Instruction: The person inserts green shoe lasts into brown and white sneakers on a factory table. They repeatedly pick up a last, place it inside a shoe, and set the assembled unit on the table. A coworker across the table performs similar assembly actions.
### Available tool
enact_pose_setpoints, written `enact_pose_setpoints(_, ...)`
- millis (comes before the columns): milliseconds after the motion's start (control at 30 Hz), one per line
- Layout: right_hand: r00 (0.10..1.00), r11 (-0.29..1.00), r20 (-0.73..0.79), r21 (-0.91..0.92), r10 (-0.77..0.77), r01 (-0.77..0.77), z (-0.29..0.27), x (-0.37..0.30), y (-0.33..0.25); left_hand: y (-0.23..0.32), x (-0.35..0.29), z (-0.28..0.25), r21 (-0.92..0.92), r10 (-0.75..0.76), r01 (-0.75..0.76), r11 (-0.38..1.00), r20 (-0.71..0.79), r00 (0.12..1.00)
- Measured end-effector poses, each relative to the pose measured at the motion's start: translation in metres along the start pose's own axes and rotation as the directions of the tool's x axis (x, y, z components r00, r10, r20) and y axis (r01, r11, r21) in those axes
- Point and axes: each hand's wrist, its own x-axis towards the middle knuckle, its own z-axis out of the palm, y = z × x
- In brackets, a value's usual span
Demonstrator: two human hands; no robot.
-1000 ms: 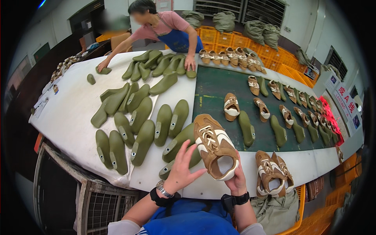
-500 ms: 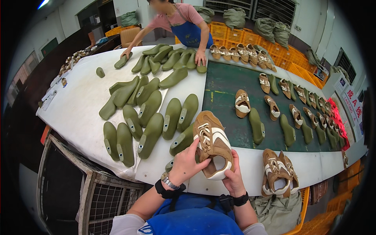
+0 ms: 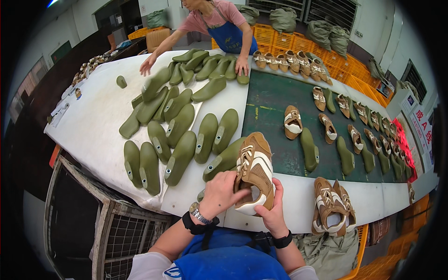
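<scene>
A brown shoe upper (image 3: 255,170) with white stripes and pale laces is tilted between my two hands, toe pointing away. My left hand (image 3: 217,195) grips its left side, with the thumb at the ankle opening. The heel's right side is in my right hand (image 3: 273,213), fingers wrapped round it. Under and left of the shoe, green shoe lasts (image 3: 180,158) lie on the white table, the closest one (image 3: 224,158) partly hidden by the shoe. Several similar uppers (image 3: 330,205) are bunched on the table edge to my right.
A green conveyor belt (image 3: 270,95) carries uppers and lasts in rows at right. Across the white table (image 3: 93,107), a co-worker (image 3: 224,23) leans over a heap of lasts. A wire-mesh cage (image 3: 112,233) stands lower left; orange crates (image 3: 284,42) line the back.
The shoe has turned slightly in my hands, its side showing more. The co-worker's hand at left has let go of a last, which is now blurred above the nearer lasts.
</scene>
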Motion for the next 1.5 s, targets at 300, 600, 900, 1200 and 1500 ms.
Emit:
enact_pose_setpoints(300, 1.000, 1.000, -0.010, 0.000, -0.009, 0.009, 0.011, 0.003, -0.006, -0.007, 0.001, -0.007, -0.125, -0.081, 0.083, 0.989, 0.022, 0.996)
enact_pose_setpoints(600, 0.996, 0.994, -0.087, -0.111, 0.011, -0.020, -0.004, -0.001, 0.007, -0.017, -0.003, -0.002, -0.001, -0.026, 0.026, 1.000, -0.087, 0.996)
enact_pose_setpoints(900, 0.950, 0.393, 0.259, -0.866, -0.176, 0.309, 0.001, -0.022, 0.005, -0.026, -0.025, 0.017, 0.078, 0.062, -0.065, 0.995, 0.048, 0.997)
enact_pose_setpoints(1200, 0.976, 0.042, 0.046, -0.998, -0.211, 0.056, -0.055, -0.037, 0.011, -0.073, -0.031, 0.003, 0.198, 0.003, -0.049, 0.979, 0.224, 0.975)
enact_pose_setpoints(1500, 0.930, 0.091, -0.097, -0.993, -0.354, -0.069, -0.128, -0.112, 0.049, -0.091, -0.068, 0.015, 0.181, -0.076, 0.029, 0.983, 0.254, 0.964)
